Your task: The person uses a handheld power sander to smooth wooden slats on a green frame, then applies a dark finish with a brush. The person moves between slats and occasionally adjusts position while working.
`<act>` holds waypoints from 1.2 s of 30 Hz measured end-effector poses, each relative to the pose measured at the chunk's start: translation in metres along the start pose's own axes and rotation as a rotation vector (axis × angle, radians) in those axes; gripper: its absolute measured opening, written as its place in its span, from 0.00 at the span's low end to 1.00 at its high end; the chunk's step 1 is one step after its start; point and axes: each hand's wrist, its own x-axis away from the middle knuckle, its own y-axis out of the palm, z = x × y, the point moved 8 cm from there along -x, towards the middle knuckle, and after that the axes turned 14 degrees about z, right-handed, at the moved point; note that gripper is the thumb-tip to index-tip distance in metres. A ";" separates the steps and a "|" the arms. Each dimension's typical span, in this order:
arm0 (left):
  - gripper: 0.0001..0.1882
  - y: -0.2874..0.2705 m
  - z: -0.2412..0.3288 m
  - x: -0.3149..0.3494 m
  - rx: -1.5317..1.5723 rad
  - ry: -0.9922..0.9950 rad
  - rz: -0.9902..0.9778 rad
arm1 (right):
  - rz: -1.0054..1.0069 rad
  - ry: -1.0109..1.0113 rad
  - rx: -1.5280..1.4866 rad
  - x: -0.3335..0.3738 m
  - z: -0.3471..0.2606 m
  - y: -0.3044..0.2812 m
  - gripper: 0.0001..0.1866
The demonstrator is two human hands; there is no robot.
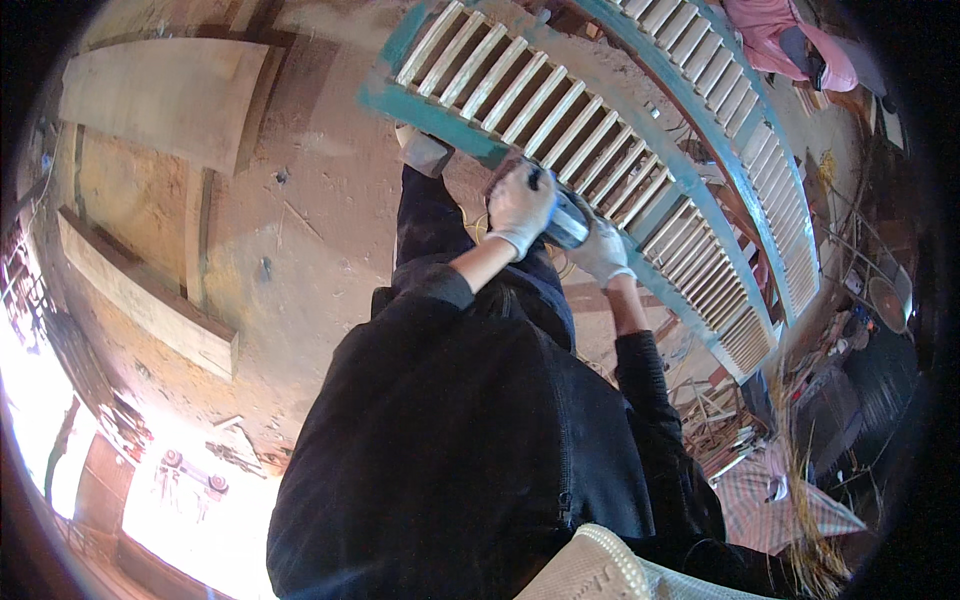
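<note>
My left hand, in a whitish glove, is closed around the top of a dark and grey handheld power tool. On the tool's right end my right hand, gloved too, is wrapped with its fingers partly hidden. The tool rests at the near edge of a louvered wooden panel, whose frame is painted teal and whose slats are pale bare wood. The tool's underside is out of sight. Beyond this panel lies a second teal louvered panel, roughly parallel to the first.
Loose boards lie on the dusty floor at left: a wide sheet and a long plank. My shoe is beside the panel's near edge. Pink cloth hangs at the far right. Wood scraps and a checked cloth are at lower right.
</note>
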 end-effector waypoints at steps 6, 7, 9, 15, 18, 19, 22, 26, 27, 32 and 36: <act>0.19 0.047 0.016 0.068 0.062 -0.044 -0.069 | 0.008 -0.042 -0.006 0.030 0.079 -0.005 0.44; 0.20 0.052 0.013 0.071 0.063 -0.072 -0.118 | 0.006 -0.037 -0.010 0.031 0.079 -0.008 0.44; 0.20 0.042 0.014 0.062 0.104 -0.065 -0.045 | -0.020 0.004 -0.025 0.025 0.077 -0.007 0.43; 0.19 -0.025 -0.006 -0.007 0.109 -0.039 0.053 | -0.124 -0.025 0.137 -0.013 -0.026 0.002 0.45; 0.21 -0.067 -0.014 -0.048 0.115 -0.057 0.091 | -0.091 -0.084 0.107 -0.038 -0.079 0.011 0.44; 0.21 -0.071 -0.031 -0.066 0.118 -0.081 0.105 | -0.118 -0.067 0.128 -0.047 -0.094 0.020 0.43; 0.20 -0.107 -0.039 -0.110 0.141 -0.068 0.071 | -0.080 -0.089 -0.005 -0.071 -0.140 0.038 0.46; 0.17 -0.143 -0.067 -0.177 0.097 -0.029 0.075 | -0.071 -0.040 -0.072 -0.091 -0.206 0.050 0.42; 0.17 -0.151 -0.065 -0.193 0.063 -0.014 0.038 | -0.084 0.039 -0.083 -0.094 -0.221 0.049 0.39; 0.21 -0.179 -0.052 -0.282 -0.017 0.184 -0.084 | 0.094 0.129 -0.289 -0.129 -0.285 0.068 0.36; 0.22 -0.172 -0.008 -0.326 -0.074 0.327 -0.223 | 0.175 0.310 -0.379 -0.150 -0.307 0.075 0.40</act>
